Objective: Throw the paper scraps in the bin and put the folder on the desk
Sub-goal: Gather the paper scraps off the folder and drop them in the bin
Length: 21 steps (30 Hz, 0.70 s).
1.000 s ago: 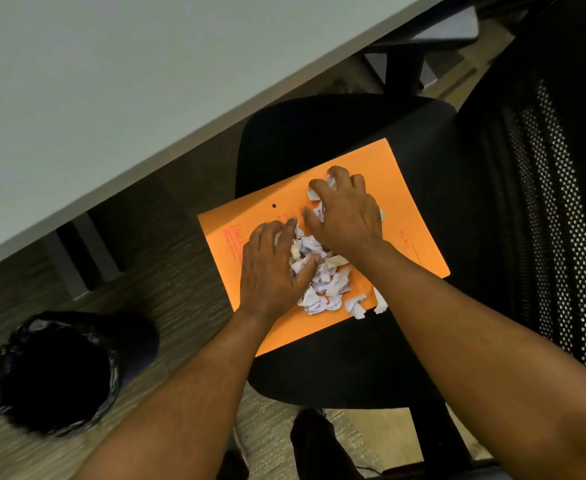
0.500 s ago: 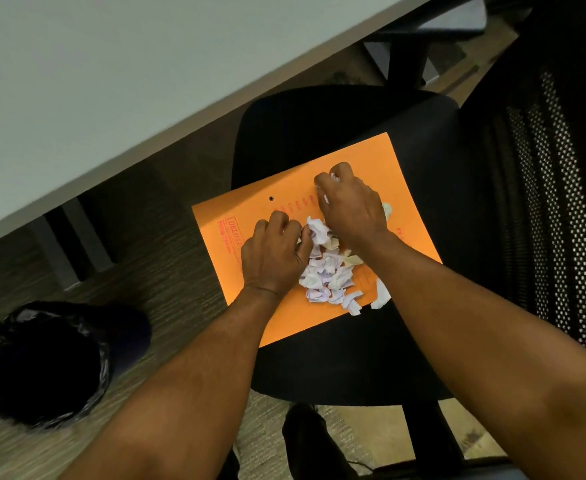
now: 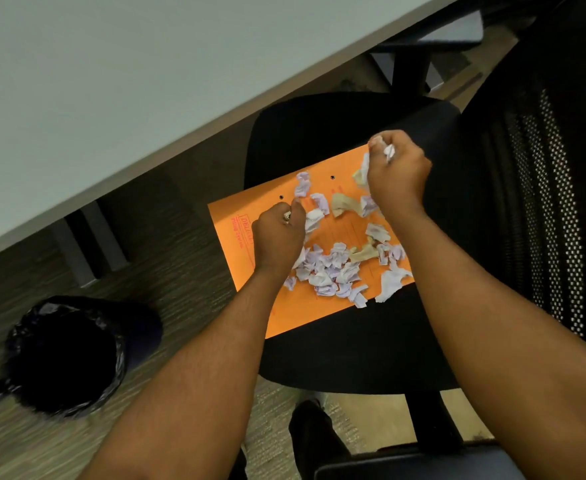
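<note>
You are looking down on a black padded office chair seat (image 3: pixel 336 358), filling the middle of the scene. To its right rises the chair's black mesh backrest (image 3: pixel 544 202), dotted with small holes. Below it, the floor is grey-brown streaked carpet (image 3: pixel 180 237). A grey metal leg (image 3: pixel 90 244) stands on the carpet at the left. Near the bottom edge, a dark shoe (image 3: pixel 314 434) rests on the floor.

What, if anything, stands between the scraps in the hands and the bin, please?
Nothing visible. The bin stands open on the floor left of the chair; left hand and right hand have clear paths.
</note>
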Tool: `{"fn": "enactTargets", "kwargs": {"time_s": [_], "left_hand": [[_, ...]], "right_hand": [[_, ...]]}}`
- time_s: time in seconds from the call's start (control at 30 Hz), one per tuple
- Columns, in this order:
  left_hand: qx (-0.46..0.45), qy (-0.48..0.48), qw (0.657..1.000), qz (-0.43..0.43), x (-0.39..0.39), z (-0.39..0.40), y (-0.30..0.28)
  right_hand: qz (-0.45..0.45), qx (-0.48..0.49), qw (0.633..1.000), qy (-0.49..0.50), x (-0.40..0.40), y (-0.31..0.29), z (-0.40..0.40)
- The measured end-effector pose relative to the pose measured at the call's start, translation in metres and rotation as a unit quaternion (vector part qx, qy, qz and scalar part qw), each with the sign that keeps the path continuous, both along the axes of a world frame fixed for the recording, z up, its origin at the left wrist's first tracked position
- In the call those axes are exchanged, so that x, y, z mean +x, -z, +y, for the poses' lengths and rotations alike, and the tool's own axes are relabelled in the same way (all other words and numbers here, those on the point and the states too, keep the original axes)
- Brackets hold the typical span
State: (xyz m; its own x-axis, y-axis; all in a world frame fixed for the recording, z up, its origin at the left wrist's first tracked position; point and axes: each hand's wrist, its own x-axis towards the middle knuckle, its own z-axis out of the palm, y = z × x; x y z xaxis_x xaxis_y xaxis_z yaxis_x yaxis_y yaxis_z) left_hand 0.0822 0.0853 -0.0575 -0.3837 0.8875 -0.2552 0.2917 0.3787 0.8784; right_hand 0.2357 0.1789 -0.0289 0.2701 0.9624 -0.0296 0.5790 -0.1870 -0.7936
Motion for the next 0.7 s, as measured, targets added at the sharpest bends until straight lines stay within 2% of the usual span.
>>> {"fn": "enactTargets", "kwargs": {"time_s": [0.13,0.2,0.27,0.43,0.7], "left_hand": [[-0.07,-0.023,0.99,-0.123,-0.003,0.004,-0.02],[-0.098,-0.048,0.971,-0.212,-0.005,0.005,-0.029],[-0.117,-0.081,0.939,-0.314,-0.005,0.004,-0.04],[-0.156,-0.136,0.851,-0.482,-0.011,-0.002,-0.06],[-0.129,-0.162,0.76,-0.616,-0.068,-0.057,-0.066]], "right_hand": [[0.121,-0.041,0.989,0.08,-0.001,-0.012,-0.003],[0.172,-0.062,0.978,0.103,-0.003,-0.016,-0.007],[0.218,-0.09,0.964,0.123,-0.004,-0.02,-0.011],[0.348,-0.155,0.912,0.154,-0.016,-0.037,-0.029],[0.44,-0.2,0.87,0.102,-0.101,-0.065,-0.081]]}}
